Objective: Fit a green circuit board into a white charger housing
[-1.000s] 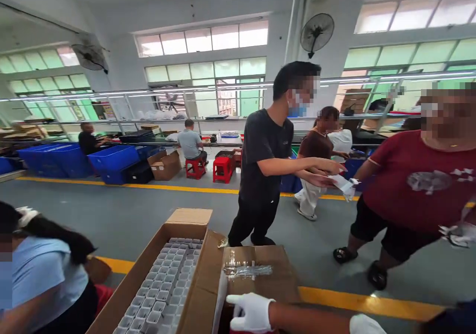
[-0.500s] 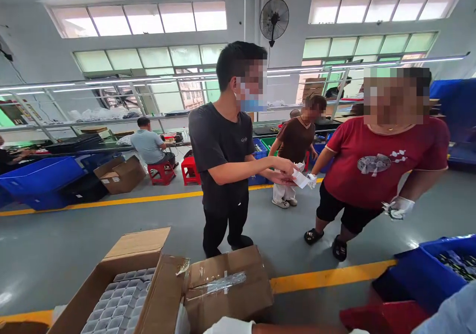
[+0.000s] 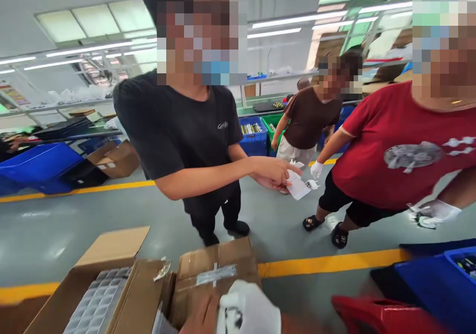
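Observation:
My right hand [image 3: 248,308], in a white glove, is at the bottom edge and blurred; its forearm runs off to the right. It lies against the near side of a taped cardboard box [image 3: 213,269]. Left of that stands an open cardboard box [image 3: 111,247] holding a grey tray of small cells [image 3: 97,298]. My left hand is out of view. Across the boxes a person in a black shirt [image 3: 178,131] points at a small white packet [image 3: 299,188], next to the white-gloved hand [image 3: 317,169] of a person in a red shirt [image 3: 401,150].
A blue crate [image 3: 439,279] and a red bin [image 3: 375,314] sit at the lower right. A yellow floor line [image 3: 327,262] runs behind the boxes. A person in a brown shirt [image 3: 308,121] stands further back near blue and green bins [image 3: 255,136]. Blue tubs [image 3: 37,168] are at left.
The view has swung closer to the two people with the white packet, who now fill the frame. My gloved right hand has risen further into view beside the taped box.

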Demonstrator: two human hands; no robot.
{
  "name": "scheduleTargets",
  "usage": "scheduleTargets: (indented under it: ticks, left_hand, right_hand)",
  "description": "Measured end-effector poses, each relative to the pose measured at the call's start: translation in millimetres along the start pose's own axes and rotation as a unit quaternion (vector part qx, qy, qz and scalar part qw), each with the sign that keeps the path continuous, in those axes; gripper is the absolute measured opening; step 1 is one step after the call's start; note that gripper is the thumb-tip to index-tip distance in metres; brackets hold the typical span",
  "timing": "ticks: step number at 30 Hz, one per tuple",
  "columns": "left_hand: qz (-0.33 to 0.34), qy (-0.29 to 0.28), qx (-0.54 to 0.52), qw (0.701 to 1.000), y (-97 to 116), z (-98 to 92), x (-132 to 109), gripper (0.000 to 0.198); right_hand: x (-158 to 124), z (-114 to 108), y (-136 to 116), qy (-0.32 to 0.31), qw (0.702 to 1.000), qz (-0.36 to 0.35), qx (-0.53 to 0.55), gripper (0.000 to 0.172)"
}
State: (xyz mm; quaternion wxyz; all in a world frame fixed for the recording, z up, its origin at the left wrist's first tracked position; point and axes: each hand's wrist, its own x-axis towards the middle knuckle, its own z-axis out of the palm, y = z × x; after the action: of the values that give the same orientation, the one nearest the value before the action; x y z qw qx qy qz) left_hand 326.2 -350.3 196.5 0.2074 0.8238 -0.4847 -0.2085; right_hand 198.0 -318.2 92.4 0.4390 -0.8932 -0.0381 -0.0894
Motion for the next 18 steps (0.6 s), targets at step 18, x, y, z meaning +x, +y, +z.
scheduleTargets:
  ticks: [18]
  left_hand:
    - [-0.069,-0.124,-0.063,0.988,-22,103.5,-163,0.029]
  right_hand:
    - [-70,-31,6,0.036,0.998,-0.004,-0.044,0.011]
